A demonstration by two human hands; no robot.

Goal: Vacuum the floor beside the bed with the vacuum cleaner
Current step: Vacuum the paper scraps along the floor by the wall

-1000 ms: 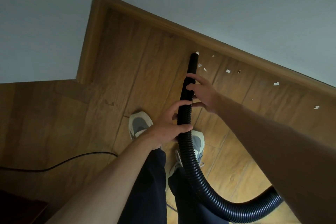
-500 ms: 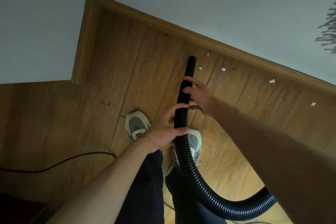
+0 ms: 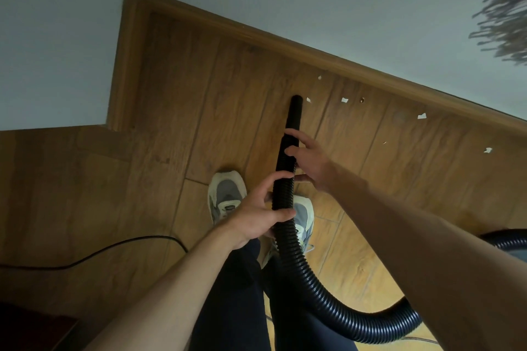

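The left hand (image 3: 256, 214), at frame centre, is wrapped round the ribbed vacuum hose (image 3: 288, 239), thumb and forefinger closed on it. That carries the hose's weight and keeps the loop sweeping to the lower right from dragging the front end off line. Just above, the right hand (image 3: 310, 162) is closed lightly on the smooth nozzle tube (image 3: 293, 117), fingers over the top and thumb beneath. This looks like the steering grip, set well forward so the tip can be aimed finely.

The tip sits low over the wooden floor (image 3: 228, 94) at upper centre, just beside one paper scrap (image 3: 308, 99). More paper scraps (image 3: 421, 116) trail rightwards along the skirting board (image 3: 313, 51), so the line of travel is probably that way.

Compared with a second ago, fewer scraps lie around the tip: the one at its mouth is gone, likely sucked in. The tip now stands a little further from the skirting, both grips are unchanged, and a blurred fringed object (image 3: 502, 14) has entered the upper right corner.
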